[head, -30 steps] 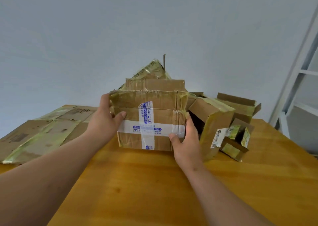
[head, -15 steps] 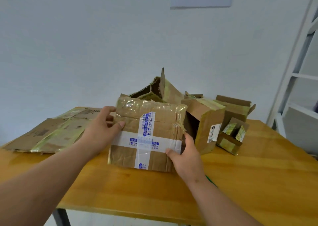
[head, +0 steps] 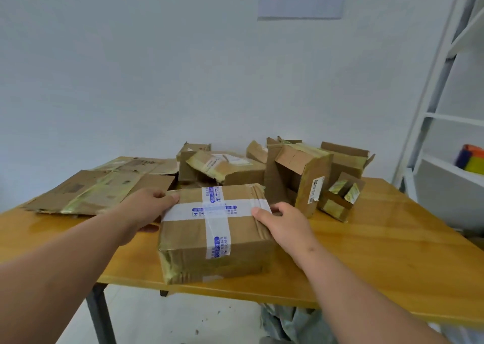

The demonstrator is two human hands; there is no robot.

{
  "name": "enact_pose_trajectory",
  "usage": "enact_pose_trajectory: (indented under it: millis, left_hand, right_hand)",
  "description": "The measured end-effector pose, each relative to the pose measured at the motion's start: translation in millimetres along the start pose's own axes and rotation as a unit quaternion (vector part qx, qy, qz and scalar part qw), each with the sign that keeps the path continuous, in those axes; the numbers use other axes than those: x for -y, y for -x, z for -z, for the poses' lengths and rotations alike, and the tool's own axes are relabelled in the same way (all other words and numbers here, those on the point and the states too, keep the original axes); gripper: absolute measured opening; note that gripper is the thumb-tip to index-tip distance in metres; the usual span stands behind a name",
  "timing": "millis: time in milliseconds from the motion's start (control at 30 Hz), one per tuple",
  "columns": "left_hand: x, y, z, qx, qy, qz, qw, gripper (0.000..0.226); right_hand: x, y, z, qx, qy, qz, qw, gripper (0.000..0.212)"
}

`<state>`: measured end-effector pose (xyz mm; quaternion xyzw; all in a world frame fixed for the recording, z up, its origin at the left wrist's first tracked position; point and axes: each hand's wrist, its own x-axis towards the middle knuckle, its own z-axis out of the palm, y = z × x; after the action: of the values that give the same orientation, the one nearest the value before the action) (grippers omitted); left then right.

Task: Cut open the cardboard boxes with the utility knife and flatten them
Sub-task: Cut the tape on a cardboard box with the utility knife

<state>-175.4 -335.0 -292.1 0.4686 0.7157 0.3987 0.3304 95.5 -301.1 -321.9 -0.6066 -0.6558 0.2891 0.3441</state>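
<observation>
A sealed cardboard box (head: 193,236) with crossed white tape printed in blue stands near the front edge of the wooden table (head: 379,265). My left hand (head: 146,208) grips its left side, fingers curled over the top edge. My right hand (head: 284,226) holds its right side, thumb on the top face. No utility knife is visible.
Flattened cardboard (head: 89,189) lies at the back left. Behind the box sits a pile of opened boxes (head: 227,171), with a box on its side (head: 301,176) and a small open box (head: 339,202) to the right. A white shelf unit (head: 445,134) stands at right.
The box has come down from upright in front of the pile onto the table near the front edge, taped face now up. Both hands stayed on its sides.
</observation>
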Motion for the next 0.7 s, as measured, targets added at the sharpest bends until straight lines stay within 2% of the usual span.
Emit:
enact_pose_trajectory:
  millis: [133, 267, 367, 533, 633, 700]
  left_hand:
    - [7.7, -0.3, -3.1, 0.004, 0.030, 0.033, 0.999, 0.031]
    - [8.0, -5.8, -2.5, 0.002, 0.107, 0.030, 0.994, 0.051]
    - [6.3, -11.7, -3.2, 0.029, 0.169, 0.009, 0.985, 0.056]
    - [5.0, -13.8, -4.1, 0.115, 0.092, 0.012, 0.989, 0.078]
    - [4.6, -13.5, -3.4, 0.099, 0.020, -0.004, 0.995, 0.070]
    - [-0.4, -12.7, -6.3, 0.072, -0.061, -0.049, 0.994, 0.064]
  right_hand:
    - [0.2, -2.4, -1.8, -0.002, 0.016, -0.003, 1.000, 0.052]
    - [-6.5, -0.5, -3.5, -0.009, -0.046, 0.010, 0.999, 0.050]
    - [-9.8, 4.5, -3.4, 0.010, -0.126, 0.036, 0.991, 0.049]
    - [-15.1, 7.3, -4.6, 0.069, -0.168, 0.040, 0.982, 0.041]
    - [-17.7, 8.0, -5.0, 0.059, -0.171, 0.038, 0.983, 0.024]
    - [-21.1, 4.7, -6.7, 0.005, -0.142, 0.025, 0.990, 0.030]
